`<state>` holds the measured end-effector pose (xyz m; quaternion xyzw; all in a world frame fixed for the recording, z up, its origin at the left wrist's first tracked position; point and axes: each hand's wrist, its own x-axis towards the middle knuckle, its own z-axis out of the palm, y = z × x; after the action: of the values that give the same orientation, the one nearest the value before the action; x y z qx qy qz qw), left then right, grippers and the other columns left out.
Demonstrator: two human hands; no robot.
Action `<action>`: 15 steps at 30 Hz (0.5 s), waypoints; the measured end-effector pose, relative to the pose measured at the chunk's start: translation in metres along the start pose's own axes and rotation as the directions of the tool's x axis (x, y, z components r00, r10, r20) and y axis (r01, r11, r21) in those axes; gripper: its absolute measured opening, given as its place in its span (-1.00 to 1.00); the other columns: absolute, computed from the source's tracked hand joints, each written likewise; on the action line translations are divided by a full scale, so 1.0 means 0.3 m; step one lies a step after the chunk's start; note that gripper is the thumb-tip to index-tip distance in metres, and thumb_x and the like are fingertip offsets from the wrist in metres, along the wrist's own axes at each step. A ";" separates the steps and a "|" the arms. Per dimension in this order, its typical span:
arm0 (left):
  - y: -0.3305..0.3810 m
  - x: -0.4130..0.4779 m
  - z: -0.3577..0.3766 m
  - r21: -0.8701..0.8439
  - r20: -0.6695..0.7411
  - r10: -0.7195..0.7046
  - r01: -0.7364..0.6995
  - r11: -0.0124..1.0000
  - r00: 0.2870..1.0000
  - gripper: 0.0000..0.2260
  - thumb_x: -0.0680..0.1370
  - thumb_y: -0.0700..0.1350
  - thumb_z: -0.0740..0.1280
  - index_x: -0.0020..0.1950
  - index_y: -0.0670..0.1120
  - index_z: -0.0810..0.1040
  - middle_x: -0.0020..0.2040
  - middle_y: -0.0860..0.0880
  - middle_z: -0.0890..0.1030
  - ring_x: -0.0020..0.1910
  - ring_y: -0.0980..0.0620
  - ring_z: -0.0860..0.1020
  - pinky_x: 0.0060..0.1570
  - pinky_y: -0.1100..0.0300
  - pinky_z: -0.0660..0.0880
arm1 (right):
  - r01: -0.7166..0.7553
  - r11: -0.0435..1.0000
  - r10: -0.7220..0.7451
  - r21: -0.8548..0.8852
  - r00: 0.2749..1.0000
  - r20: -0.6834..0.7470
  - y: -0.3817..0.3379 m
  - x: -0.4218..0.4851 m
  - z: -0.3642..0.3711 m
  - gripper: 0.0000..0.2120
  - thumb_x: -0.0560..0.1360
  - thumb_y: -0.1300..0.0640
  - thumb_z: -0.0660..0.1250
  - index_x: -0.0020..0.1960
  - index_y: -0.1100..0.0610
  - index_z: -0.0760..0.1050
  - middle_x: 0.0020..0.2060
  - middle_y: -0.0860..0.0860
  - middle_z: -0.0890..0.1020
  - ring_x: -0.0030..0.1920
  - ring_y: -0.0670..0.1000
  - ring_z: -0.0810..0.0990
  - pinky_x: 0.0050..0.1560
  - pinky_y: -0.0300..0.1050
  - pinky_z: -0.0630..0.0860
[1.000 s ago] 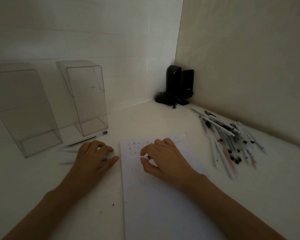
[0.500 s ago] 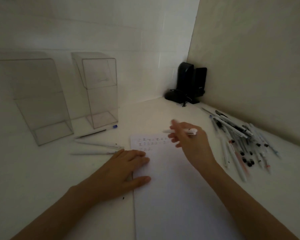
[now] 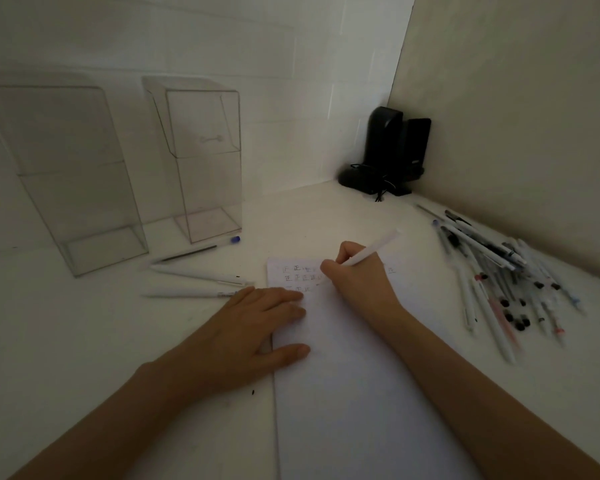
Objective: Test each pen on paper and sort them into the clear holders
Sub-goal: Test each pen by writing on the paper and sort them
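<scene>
Two hands at work, both low over the table. Right hand (image 3: 357,284) curled round a slim white plastic pen (image 3: 373,249), gripping it in a writing pose, upper end tilted away to the right. Tip hidden behind the fingers, probably on the white sheet of paper (image 3: 343,393), beside rows of small written marks. Left hand (image 3: 257,327) flat, fingers straight, pressing the left edge of the sheet, holding nothing. Judged as the testing step for this pen. Just left of the sheet, three pens (image 3: 201,276) lying on the white table (image 3: 66,341). Behind these, two tall clear plastic holders (image 3: 201,161), upright near the wall, no pens visible inside. Well to the right, a loose pile of pens (image 3: 499,271), apparently waiting. Next move, probably: read the mark, then carry the pen across to one holder and drop it in, without disturbing the sheet.
</scene>
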<state>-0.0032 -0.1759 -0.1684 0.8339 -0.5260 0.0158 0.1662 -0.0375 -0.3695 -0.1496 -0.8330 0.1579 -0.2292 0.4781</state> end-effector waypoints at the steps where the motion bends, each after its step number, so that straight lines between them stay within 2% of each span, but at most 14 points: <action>1: 0.002 0.002 -0.001 0.001 0.005 0.002 -0.002 1.000 1.000 -0.26 0.36 0.47 -0.24 0.36 0.17 0.29 0.41 0.32 0.11 0.41 0.33 0.02 0.33 0.30 -0.21 | 0.016 1.000 -0.016 0.012 1.000 0.005 0.004 -0.001 0.004 -0.76 0.38 0.25 0.33 -0.34 0.17 0.28 -0.48 0.04 0.34 -0.49 -0.12 0.28 -0.53 -0.38 0.21; 4: 0.007 0.002 -0.001 0.015 0.028 -0.005 0.004 1.000 1.000 -0.20 0.32 0.47 -0.33 0.40 0.17 0.24 0.40 0.36 0.04 0.35 0.42 -0.09 0.29 0.35 -0.32 | 0.051 0.998 -0.052 0.031 0.998 0.027 0.010 -0.007 0.008 -0.79 0.40 0.26 0.32 -0.32 0.21 0.31 -0.52 0.02 0.39 -0.52 -0.12 0.32 -0.51 -0.33 0.26; 8: 0.006 -0.002 0.001 0.000 0.034 -0.014 0.014 1.000 0.999 -0.25 0.35 0.45 -0.28 0.40 0.16 0.23 0.43 0.30 0.14 0.34 0.42 -0.04 0.28 0.38 -0.33 | 0.070 0.997 -0.069 -0.028 0.996 0.050 0.016 -0.006 0.015 -0.76 0.41 0.24 0.32 -0.33 0.17 0.28 -0.46 0.05 0.35 -0.45 -0.07 0.29 -0.51 -0.33 0.19; 15: 0.011 -0.001 -0.007 -0.011 0.049 -0.019 0.019 1.000 0.999 -0.31 0.37 0.42 -0.21 0.40 0.17 0.23 0.43 0.29 0.17 0.34 0.41 -0.02 0.29 0.36 -0.30 | 0.056 0.998 -0.054 -0.032 0.998 0.045 0.013 -0.007 0.012 -0.79 0.40 0.24 0.32 -0.30 0.18 0.29 -0.42 0.09 0.35 -0.40 -0.02 0.30 -0.47 -0.27 0.21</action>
<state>-0.0059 -0.1763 -0.1657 0.8381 -0.5221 -0.0093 0.1579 -0.0375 -0.3677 -0.1550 -0.8498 0.1281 -0.2211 0.4611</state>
